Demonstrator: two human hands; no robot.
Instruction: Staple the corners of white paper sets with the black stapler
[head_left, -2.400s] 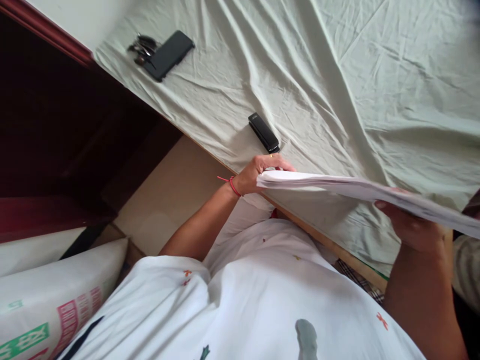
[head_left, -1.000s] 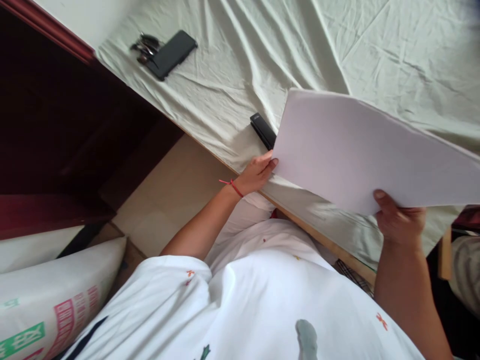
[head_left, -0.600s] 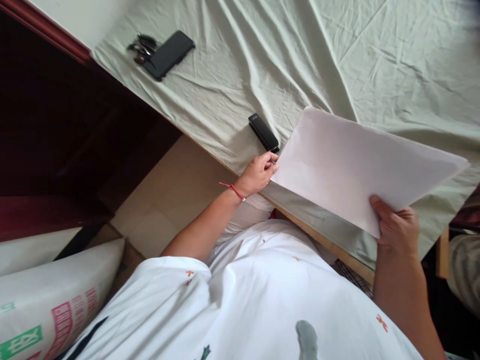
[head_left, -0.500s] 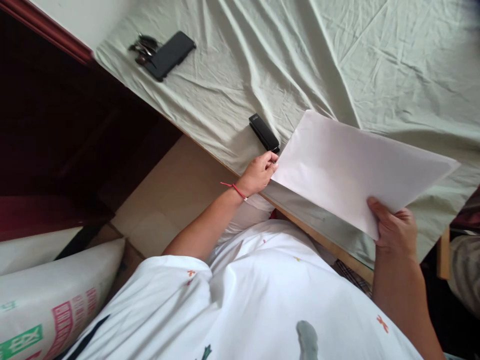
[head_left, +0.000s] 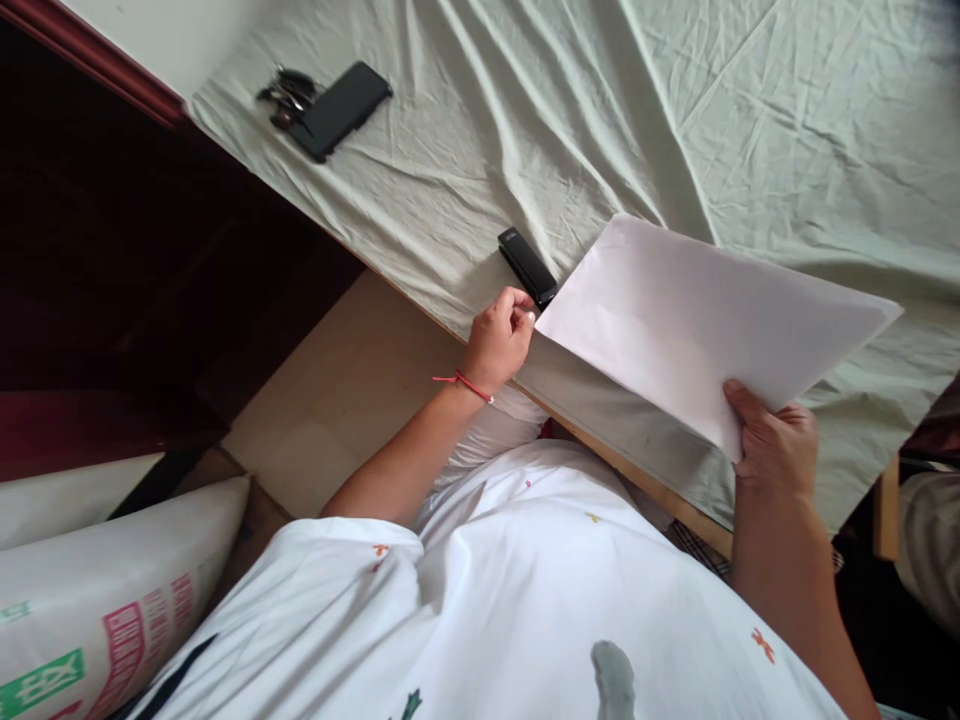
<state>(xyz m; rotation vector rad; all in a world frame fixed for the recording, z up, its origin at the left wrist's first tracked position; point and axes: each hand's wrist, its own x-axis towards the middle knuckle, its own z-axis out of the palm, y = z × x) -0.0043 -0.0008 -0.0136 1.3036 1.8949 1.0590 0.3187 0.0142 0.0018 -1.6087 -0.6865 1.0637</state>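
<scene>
My right hand (head_left: 776, 445) grips a sheaf of white paper (head_left: 712, 320) by its near right edge, thumb on top and fingers underneath. The paper is held tilted over the cloth-covered surface, and its left corner reaches close to my left hand (head_left: 499, 340). The fingers of my left hand are curled in, beside that corner and at the near end of a black stapler (head_left: 527, 264). Whether anything small is between those fingertips is hidden. The stapler lies on the cloth, its near end by the paper's left edge. A red string bracelet (head_left: 474, 386) is around my left wrist.
Pale green wrinkled cloth (head_left: 450, 180) covers the surface. A black phone (head_left: 343, 110) and a bunch of keys (head_left: 289, 97) lie at the far left. Dark furniture (head_left: 150, 230) stands left, above a printed white sack (head_left: 127, 590). The wooden edge (head_left: 622, 455) runs before my body.
My left hand has drawn slightly left and come off the paper's corner, fingers curling more. My right hand has shifted the paper a little left and up.
</scene>
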